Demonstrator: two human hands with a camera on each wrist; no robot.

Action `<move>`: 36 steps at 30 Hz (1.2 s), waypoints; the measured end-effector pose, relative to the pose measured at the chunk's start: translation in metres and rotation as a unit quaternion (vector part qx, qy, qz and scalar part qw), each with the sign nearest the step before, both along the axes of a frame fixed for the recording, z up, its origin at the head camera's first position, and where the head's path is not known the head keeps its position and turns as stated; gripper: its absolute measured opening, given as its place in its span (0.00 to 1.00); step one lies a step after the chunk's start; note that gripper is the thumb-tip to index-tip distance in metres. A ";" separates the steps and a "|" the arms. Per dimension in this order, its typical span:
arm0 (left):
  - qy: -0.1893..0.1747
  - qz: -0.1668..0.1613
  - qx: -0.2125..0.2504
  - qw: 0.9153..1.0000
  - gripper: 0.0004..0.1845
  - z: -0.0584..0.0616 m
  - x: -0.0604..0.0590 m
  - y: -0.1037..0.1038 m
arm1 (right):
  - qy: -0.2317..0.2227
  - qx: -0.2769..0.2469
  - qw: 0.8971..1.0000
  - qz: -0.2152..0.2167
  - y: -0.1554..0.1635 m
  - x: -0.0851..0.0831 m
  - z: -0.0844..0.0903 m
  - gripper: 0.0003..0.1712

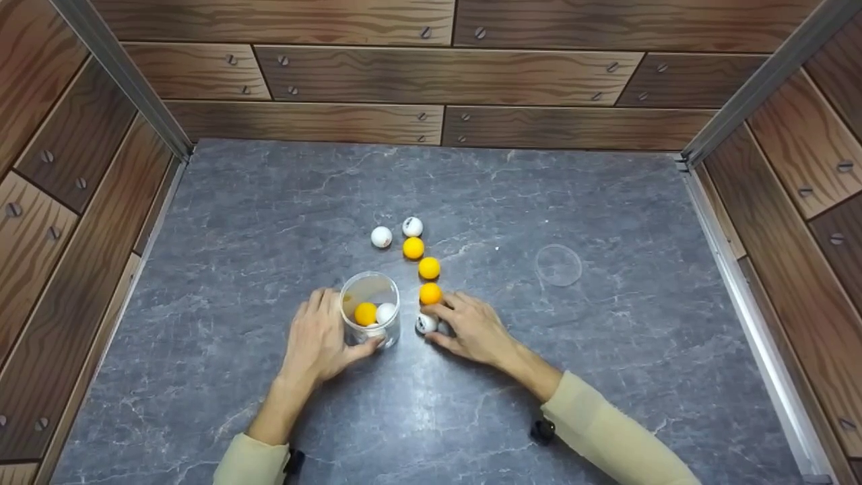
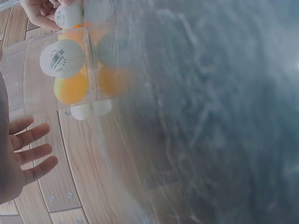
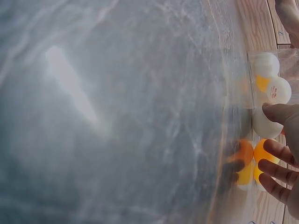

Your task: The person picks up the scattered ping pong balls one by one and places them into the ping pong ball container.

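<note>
- Your desk (image 1: 269, 202) has a dark grey top with thin pale lines, like stone.
- Brown wooden walls (image 1: 444, 74) with round screw heads stand around it at the back, left and right. Grey metal strips (image 1: 754, 296) run along the corners and the right edge.
- Your left hand (image 1: 323, 337) rests on the left side of a clear cup (image 1: 370, 316). Its fingers (image 2: 32, 154) are straight and a little spread. The thumb touches the front of the cup, low down.
- The cup stands upright on the desk, near the front and a bit left of the middle. Inside it lie an orange ball (image 1: 366, 313) and a white ball (image 1: 386, 312).
- Your right hand (image 1: 471, 330) is just right of the cup. Its fingers and thumb pinch a white ball with a dark mark (image 1: 425, 323) that sits on the desk.
- An orange ball (image 1: 430, 294) touches the tips of those fingers.
- Two more orange balls (image 1: 429, 268) and two white balls (image 1: 381, 236) lie in a bent line going back from there.
- A clear round lid (image 1: 558, 265) lies flat on the desk, well apart to the right.
- You wear pale sleeves (image 1: 606, 431).
</note>
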State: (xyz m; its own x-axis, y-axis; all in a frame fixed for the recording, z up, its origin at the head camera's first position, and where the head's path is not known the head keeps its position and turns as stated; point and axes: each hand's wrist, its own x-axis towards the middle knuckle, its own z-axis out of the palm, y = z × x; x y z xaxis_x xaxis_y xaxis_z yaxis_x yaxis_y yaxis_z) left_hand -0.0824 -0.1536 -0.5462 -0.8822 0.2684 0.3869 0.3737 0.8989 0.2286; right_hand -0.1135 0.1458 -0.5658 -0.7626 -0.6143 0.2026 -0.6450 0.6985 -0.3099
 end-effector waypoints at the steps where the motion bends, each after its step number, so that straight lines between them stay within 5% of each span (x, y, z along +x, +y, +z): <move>1: 0.000 0.000 0.000 1.000 0.49 0.000 0.000 0.000 | -0.001 0.000 1.000 0.000 0.000 0.000 0.000 0.25; 16: -0.002 0.002 -0.004 1.000 0.50 0.002 0.000 0.000 | 0.008 -0.025 1.000 0.003 0.004 0.002 0.002 0.25; 36: -0.002 0.004 -0.008 1.000 0.49 0.002 0.001 0.001 | 0.080 -0.083 0.993 0.019 0.009 -0.005 0.030 0.22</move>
State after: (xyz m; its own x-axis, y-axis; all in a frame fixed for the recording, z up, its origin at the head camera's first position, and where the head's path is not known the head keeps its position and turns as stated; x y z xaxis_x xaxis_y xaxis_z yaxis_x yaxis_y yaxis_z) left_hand -0.0815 -0.1529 -0.5438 -0.8859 0.2674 0.3791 0.3656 0.9054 0.2157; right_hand -0.1188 0.1552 -0.5356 -0.6897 -0.5892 0.4210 -0.7199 0.6207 -0.3107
